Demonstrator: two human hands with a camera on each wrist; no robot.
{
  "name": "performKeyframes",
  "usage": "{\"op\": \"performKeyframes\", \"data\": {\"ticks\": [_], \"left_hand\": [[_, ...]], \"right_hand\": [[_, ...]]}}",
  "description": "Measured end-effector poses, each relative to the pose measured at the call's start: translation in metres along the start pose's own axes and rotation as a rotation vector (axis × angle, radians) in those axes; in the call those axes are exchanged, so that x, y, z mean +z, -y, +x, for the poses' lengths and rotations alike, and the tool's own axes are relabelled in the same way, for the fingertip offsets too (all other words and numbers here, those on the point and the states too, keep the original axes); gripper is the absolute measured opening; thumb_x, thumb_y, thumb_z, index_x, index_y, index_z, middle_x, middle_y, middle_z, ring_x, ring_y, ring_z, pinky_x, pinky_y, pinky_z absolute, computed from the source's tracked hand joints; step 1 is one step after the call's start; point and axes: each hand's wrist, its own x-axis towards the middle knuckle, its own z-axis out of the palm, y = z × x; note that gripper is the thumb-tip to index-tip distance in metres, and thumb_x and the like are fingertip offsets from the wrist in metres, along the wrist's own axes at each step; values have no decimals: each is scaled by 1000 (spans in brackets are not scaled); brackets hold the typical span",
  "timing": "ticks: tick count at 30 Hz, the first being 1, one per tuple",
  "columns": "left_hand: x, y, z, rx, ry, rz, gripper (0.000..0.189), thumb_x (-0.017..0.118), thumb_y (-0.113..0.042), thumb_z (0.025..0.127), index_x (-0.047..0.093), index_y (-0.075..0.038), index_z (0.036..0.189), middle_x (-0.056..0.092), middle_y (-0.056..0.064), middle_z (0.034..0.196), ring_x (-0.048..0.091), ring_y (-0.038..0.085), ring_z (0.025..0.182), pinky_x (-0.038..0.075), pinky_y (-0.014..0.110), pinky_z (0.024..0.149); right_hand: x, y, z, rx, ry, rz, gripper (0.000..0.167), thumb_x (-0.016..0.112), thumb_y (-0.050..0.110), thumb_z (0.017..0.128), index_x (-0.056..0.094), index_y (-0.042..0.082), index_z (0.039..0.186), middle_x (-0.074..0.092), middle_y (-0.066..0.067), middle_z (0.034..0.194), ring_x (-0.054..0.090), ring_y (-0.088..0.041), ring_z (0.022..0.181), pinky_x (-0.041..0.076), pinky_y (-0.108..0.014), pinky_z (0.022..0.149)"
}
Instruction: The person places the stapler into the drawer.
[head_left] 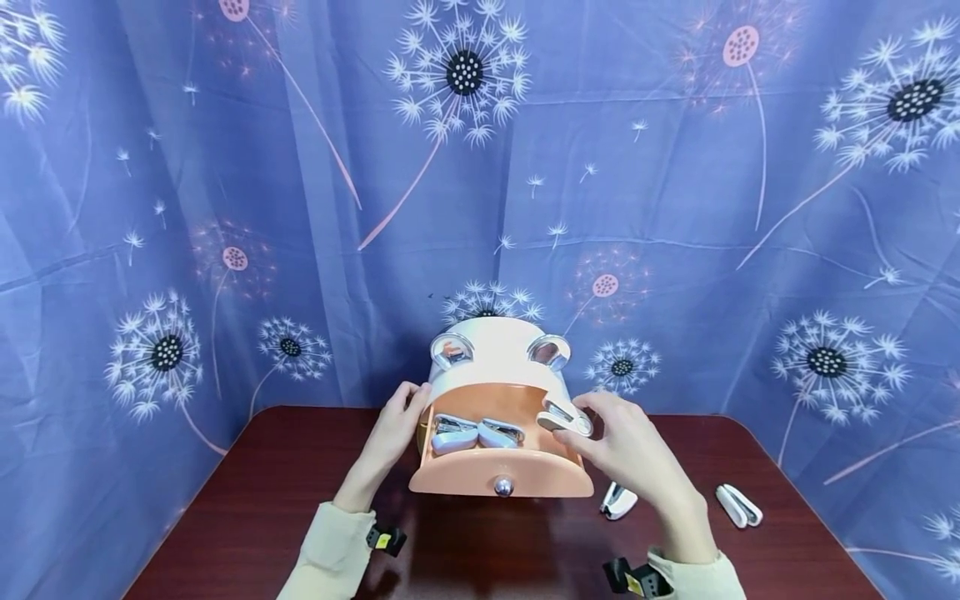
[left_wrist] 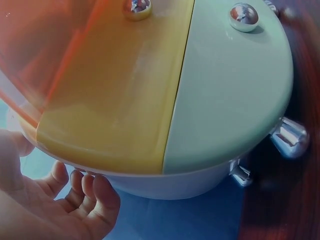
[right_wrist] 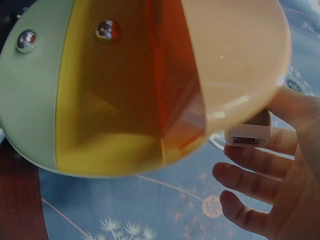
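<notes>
A round white cabinet (head_left: 495, 354) with silver feet stands on the table, its peach top drawer (head_left: 457, 475) pulled out. Inside the drawer lie two pale lavender staplers, one on the left (head_left: 453, 437) and one beside it (head_left: 500, 434). My right hand (head_left: 633, 446) pinches a white stapler (head_left: 564, 419) over the drawer's right side; its end also shows in the right wrist view (right_wrist: 247, 135). With loosely bent fingers, my left hand (head_left: 393, 423) rests against the cabinet's left side. Below the peach drawer, the left wrist view has a yellow drawer (left_wrist: 115, 100) and a green one (left_wrist: 230, 90).
Two white staplers lie on the dark red table (head_left: 300, 500): one (head_left: 618, 502) under my right hand, the other (head_left: 738, 506) farther right. A blue dandelion-patterned curtain (head_left: 360, 317) hangs close behind and around the table.
</notes>
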Motion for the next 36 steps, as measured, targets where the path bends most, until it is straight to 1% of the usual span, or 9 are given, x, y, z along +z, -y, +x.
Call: {"op": "performKeyframes", "data": {"ticks": [1, 3, 6, 10, 16, 23, 27, 31, 36], "left_hand": [[0, 2, 0, 6, 1, -4, 30, 50, -35, 103, 54, -6, 96, 45, 3, 75, 48, 18, 72, 38, 29, 64], [1, 14, 6, 11, 2, -10, 35, 50, -42, 102, 54, -8, 96, 45, 3, 74, 47, 18, 71, 38, 30, 63], [1, 14, 6, 13, -2, -16, 37, 51, -46, 101, 55, -10, 95, 46, 3, 74, 48, 19, 70, 39, 30, 62], [1, 15, 6, 19, 2, -25, 38, 51, -48, 100, 55, -11, 95, 44, 4, 74, 47, 20, 69, 38, 30, 62], [0, 15, 5, 12, 0, -9, 38, 51, -48, 100, 54, -11, 95, 44, 3, 75, 47, 18, 69, 38, 30, 63], [-1, 15, 7, 27, 3, -3, 39, 50, -49, 100, 54, -11, 95, 44, 3, 74, 46, 18, 69, 38, 30, 62], [-2, 15, 8, 37, -5, 8, 38, 50, -47, 101, 55, -9, 95, 46, 3, 76, 49, 19, 75, 39, 31, 66], [-2, 15, 7, 33, 2, 9, 38, 50, -46, 101, 54, -8, 96, 45, 3, 75, 49, 20, 75, 39, 31, 66], [0, 15, 6, 26, 5, 1, 37, 50, -46, 101, 54, -9, 95, 45, 3, 75, 49, 20, 74, 39, 31, 65]], "right_hand": [[2, 1, 2, -2, 11, -5, 31, 81, 33, 81, 67, 18, 104, 57, 9, 85, 52, -10, 72, 44, -29, 61], [5, 3, 6, -4, 25, -18, 31, 81, 33, 81, 68, 16, 105, 59, 8, 86, 51, -9, 72, 44, -30, 61], [9, 6, 11, -19, 28, -50, 28, 81, 31, 81, 68, 15, 101, 58, 7, 87, 51, -10, 72, 43, -30, 62], [13, 9, 15, -21, 16, -87, 25, 80, 33, 80, 65, 18, 92, 53, 9, 79, 48, -10, 67, 40, -31, 58], [20, 12, 19, -32, -9, -169, 29, 81, 41, 77, 64, 20, 88, 46, 9, 76, 44, -10, 64, 38, -31, 56], [22, 16, 22, -70, -40, -260, 30, 83, 42, 74, 70, 19, 89, 55, 9, 82, 50, -10, 64, 42, -33, 55], [22, 20, 24, -89, 38, -280, 28, 81, 43, 77, 67, 20, 86, 55, 10, 78, 51, -10, 64, 42, -34, 54], [23, 21, 26, -63, 145, -257, 27, 79, 43, 79, 60, 24, 79, 47, 11, 67, 46, -10, 61, 38, -33, 53], [23, 19, 26, -48, 188, -242, 30, 78, 42, 80, 54, 25, 75, 43, 10, 63, 44, -10, 61, 37, -34, 54]]}}
